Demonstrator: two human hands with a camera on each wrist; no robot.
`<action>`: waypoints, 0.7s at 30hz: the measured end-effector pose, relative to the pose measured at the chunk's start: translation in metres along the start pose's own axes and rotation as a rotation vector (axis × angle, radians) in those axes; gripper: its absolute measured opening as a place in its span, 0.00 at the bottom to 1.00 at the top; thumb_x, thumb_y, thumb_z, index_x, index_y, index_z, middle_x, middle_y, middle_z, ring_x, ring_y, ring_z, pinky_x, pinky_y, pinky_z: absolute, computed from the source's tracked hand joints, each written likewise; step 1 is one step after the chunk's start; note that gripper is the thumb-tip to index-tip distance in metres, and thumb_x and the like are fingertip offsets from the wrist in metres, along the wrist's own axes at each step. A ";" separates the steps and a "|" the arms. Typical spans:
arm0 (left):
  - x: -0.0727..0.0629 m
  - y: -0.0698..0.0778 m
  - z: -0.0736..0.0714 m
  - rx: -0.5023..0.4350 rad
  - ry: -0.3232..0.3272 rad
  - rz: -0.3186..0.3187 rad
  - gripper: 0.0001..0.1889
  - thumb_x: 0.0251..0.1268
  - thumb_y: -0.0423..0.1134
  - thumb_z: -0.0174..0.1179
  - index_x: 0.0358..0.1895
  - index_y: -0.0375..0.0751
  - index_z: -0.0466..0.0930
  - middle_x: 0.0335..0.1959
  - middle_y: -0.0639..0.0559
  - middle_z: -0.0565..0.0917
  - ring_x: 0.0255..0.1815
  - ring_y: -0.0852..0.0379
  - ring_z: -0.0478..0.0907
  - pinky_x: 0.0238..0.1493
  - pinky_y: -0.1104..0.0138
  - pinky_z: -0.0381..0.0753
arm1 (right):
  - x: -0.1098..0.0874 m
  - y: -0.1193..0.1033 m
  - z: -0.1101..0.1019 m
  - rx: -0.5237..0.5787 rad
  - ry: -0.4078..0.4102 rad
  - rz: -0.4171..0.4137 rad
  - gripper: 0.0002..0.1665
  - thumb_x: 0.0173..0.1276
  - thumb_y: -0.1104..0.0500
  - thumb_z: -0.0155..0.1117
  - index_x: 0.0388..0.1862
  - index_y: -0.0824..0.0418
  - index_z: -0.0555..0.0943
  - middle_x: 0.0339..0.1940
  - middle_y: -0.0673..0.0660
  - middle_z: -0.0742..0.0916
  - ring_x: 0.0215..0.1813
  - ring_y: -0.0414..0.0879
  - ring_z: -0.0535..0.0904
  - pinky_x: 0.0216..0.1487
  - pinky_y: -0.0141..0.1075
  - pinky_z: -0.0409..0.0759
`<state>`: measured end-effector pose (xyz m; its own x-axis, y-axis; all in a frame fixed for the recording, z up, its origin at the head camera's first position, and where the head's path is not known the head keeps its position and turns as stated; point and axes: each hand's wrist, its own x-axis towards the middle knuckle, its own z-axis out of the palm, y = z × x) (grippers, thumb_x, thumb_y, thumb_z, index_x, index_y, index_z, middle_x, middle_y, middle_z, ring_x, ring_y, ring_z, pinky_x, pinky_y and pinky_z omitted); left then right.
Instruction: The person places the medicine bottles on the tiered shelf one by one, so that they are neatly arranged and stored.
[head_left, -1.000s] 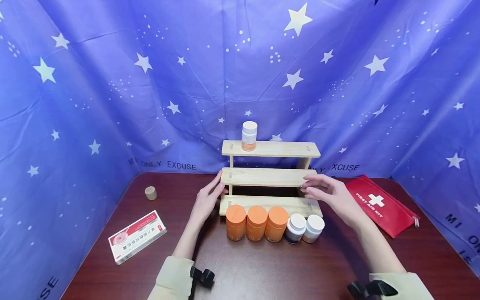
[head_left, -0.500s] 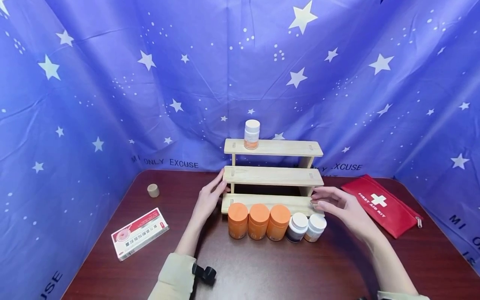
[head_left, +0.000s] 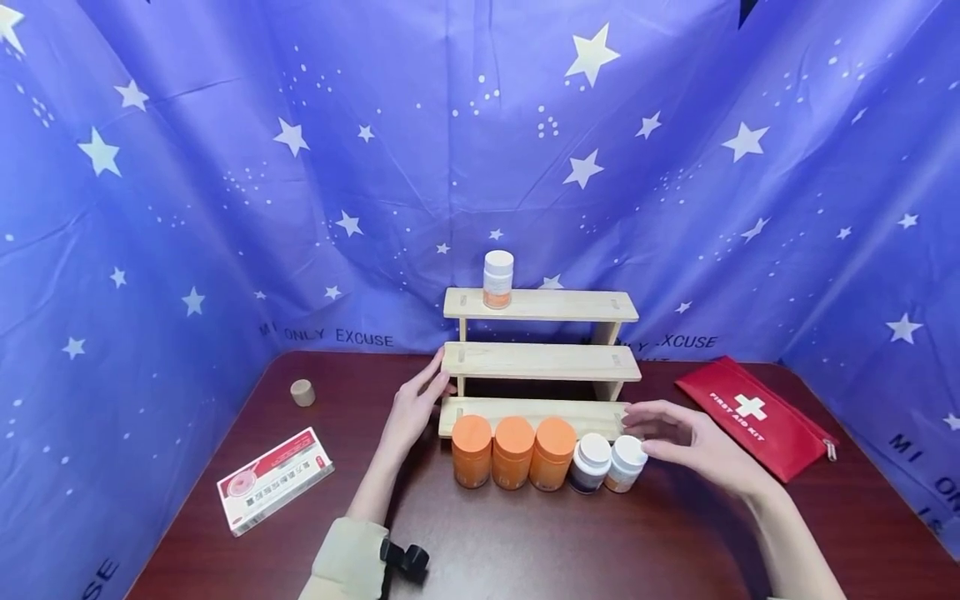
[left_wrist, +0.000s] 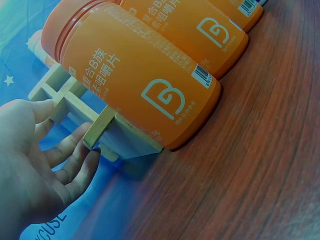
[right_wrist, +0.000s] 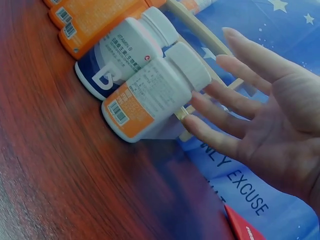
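Observation:
My left hand (head_left: 411, 410) rests against the left end of the three-tier wooden shelf (head_left: 536, 360). In the left wrist view, its loosely bent fingers (left_wrist: 75, 175) lie at the board ends. My right hand (head_left: 701, 446) is spread beside the shelf's lower right end, fingertips close to the cap of a white pill bottle with an orange label (right_wrist: 150, 97). To that bottle's left stands a white and dark-blue vitamin bottle (right_wrist: 117, 55). Orange bottles (head_left: 513, 454) with orange lids continue the row in front of the bottom tier.
Another white bottle (head_left: 498, 279) stands on the top tier. At left lie a red and white medicine box (head_left: 274, 482) and a small beige cylinder (head_left: 302, 392). A red first aid pouch (head_left: 757, 417) lies right, beyond my right hand. A starry blue curtain (head_left: 375, 167) hangs behind.
My right hand has moved from the middle board's right end down and forward to the rightmost white bottle. The left hand stays at the shelf's left end. The head view shifts slightly.

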<state>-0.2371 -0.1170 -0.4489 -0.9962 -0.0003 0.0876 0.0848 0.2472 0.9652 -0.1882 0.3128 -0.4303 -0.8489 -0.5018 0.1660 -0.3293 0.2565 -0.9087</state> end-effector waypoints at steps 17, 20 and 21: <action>0.002 -0.006 -0.001 0.004 0.007 0.004 0.26 0.79 0.55 0.55 0.76 0.69 0.67 0.44 0.37 0.90 0.49 0.48 0.85 0.48 0.51 0.89 | -0.008 0.003 0.001 -0.011 -0.130 0.046 0.33 0.66 0.71 0.69 0.70 0.66 0.74 0.59 0.58 0.87 0.59 0.39 0.85 0.58 0.31 0.85; 0.004 -0.008 -0.001 -0.002 0.005 0.002 0.26 0.78 0.56 0.55 0.76 0.70 0.67 0.45 0.35 0.90 0.50 0.47 0.86 0.49 0.50 0.89 | -0.007 0.002 0.001 -0.039 -0.136 0.032 0.33 0.65 0.71 0.70 0.69 0.66 0.75 0.59 0.58 0.87 0.60 0.38 0.85 0.60 0.29 0.84; 0.004 -0.008 -0.001 -0.002 0.003 0.001 0.26 0.78 0.56 0.55 0.76 0.69 0.67 0.46 0.35 0.90 0.50 0.46 0.86 0.49 0.50 0.88 | -0.006 0.002 0.002 -0.047 -0.136 0.032 0.32 0.65 0.70 0.71 0.68 0.65 0.75 0.59 0.58 0.87 0.60 0.38 0.85 0.61 0.28 0.84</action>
<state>-0.2417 -0.1205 -0.4560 -0.9960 -0.0027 0.0896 0.0862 0.2457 0.9655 -0.1829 0.3153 -0.4338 -0.7966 -0.5991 0.0809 -0.3248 0.3112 -0.8931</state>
